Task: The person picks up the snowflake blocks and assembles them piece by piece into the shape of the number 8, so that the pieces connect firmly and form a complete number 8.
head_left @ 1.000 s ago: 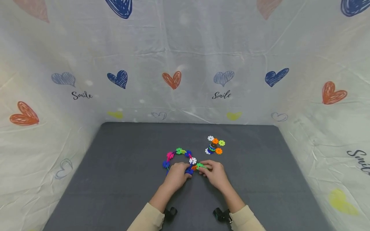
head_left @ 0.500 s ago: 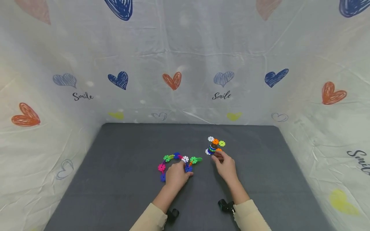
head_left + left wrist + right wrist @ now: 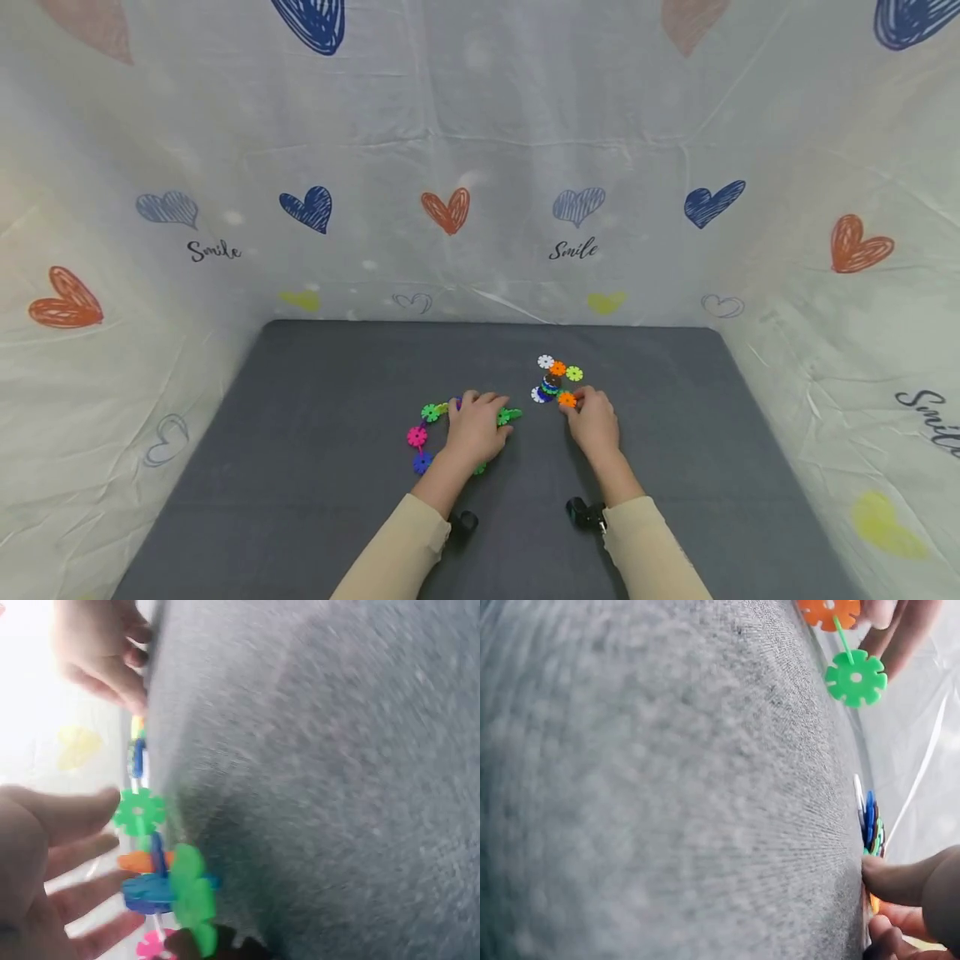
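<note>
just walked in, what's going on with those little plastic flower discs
A person is working with snowflake discs on a grey mat. The left hand rests on a linked chain of discs. The right hand touches an orange disc at the edge of a small loose pile.

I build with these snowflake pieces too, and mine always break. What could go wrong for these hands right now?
The left hand lies over the linked ring; pressing may pop a joint apart. The right hand touches an orange piece beside the small pile, so a nudge could scatter it.
</note>
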`<act>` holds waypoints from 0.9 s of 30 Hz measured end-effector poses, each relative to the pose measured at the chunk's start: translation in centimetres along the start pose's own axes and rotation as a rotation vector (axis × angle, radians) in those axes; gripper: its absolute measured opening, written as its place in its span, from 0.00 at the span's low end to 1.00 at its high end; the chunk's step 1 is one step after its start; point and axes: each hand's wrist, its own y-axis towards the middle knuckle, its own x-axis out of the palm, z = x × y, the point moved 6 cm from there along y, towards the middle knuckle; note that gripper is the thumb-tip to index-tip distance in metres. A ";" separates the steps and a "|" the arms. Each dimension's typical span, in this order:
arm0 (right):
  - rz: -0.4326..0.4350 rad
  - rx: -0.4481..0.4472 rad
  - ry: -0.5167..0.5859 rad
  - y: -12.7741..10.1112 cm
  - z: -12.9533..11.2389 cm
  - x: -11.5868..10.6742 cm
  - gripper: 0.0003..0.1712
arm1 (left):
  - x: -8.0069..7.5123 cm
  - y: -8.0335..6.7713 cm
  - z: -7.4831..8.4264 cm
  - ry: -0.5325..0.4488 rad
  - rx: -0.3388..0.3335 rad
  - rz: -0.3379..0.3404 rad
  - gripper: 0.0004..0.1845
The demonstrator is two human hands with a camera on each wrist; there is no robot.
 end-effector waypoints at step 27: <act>-0.246 -0.127 0.622 -4.8 -5.1 2.3 0.06 | -0.8 -0.9 -1.5 -0.042 0.156 0.165 0.09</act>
